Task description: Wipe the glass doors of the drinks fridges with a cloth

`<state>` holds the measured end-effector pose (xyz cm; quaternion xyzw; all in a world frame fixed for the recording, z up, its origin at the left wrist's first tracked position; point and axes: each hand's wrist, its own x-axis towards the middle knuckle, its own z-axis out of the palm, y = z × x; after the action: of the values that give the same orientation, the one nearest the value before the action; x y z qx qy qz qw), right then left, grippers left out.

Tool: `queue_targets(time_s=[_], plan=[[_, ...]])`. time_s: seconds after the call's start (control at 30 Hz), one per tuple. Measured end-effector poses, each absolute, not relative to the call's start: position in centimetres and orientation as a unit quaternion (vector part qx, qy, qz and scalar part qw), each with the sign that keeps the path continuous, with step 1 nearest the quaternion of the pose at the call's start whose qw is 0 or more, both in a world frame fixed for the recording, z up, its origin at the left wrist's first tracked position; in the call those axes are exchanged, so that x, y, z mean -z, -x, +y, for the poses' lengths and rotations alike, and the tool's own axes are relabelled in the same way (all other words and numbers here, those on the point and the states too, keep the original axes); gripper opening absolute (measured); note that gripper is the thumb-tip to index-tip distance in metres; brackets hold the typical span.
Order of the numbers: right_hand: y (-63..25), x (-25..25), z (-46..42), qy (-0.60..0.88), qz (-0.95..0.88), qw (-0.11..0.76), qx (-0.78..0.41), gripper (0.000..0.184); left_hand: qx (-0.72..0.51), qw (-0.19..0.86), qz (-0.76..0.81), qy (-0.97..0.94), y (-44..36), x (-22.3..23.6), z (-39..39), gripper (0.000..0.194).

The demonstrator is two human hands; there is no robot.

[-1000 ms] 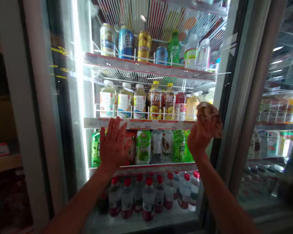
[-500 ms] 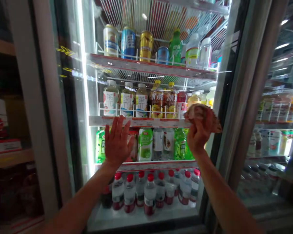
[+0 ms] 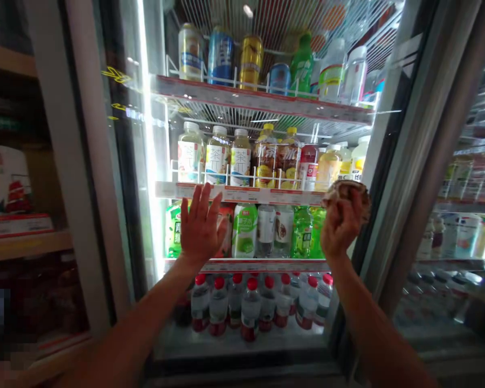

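My left hand is raised with its fingers spread, palm toward the glass door of a lit drinks fridge. I cannot tell whether the palm touches the glass. My right hand grips a crumpled brown-and-white patterned cloth, bunched at the fingers in front of the door's right side. Behind the left hand are a green pack and a red one, partly covered. Between the hands, beyond the glass, stand a green-and-white carton and green bottles.
Inside, cans fill the upper shelf and tea bottles the middle one. Several red-capped bottles stand at the bottom. Metal door frames run up the right, with another drinks fridge beyond. Shelves with a white box are at left.
My right hand and the cloth have shifted slightly right, and the cloth looks more bunched. My left hand stays spread, a little higher and further right in view. The whole view has shifted slightly.
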<state>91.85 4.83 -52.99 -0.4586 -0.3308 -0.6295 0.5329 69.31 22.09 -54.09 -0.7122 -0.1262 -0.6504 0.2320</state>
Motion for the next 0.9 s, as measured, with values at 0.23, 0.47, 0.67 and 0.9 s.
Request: queue_targets(time_s=[0.23,0.47,0.67,0.9], plan=[[-87.0,51.6,5.6,0.406,-0.453,0.589,0.532,0.021,0.654,0.204,-0.114,0.720,-69.2,54.1,22.1,0.055],[-91.3,52.2,5.3,0.453,-0.329,0.524,0.642,0.052,0.644,0.218,-0.135,0.721,-69.2,54.2,22.1,0.055],[-92.2,51.9,3.8,0.455,-0.404,0.496,0.620,0.057,0.645,0.211,-0.133,0.723,-69.2,54.2,22.2,0.055],[-91.2,51.1,4.7,0.487,-0.376,0.417,0.669,0.057,0.646,0.242,-0.126,0.713,-69.2,54.2,22.1,0.060]])
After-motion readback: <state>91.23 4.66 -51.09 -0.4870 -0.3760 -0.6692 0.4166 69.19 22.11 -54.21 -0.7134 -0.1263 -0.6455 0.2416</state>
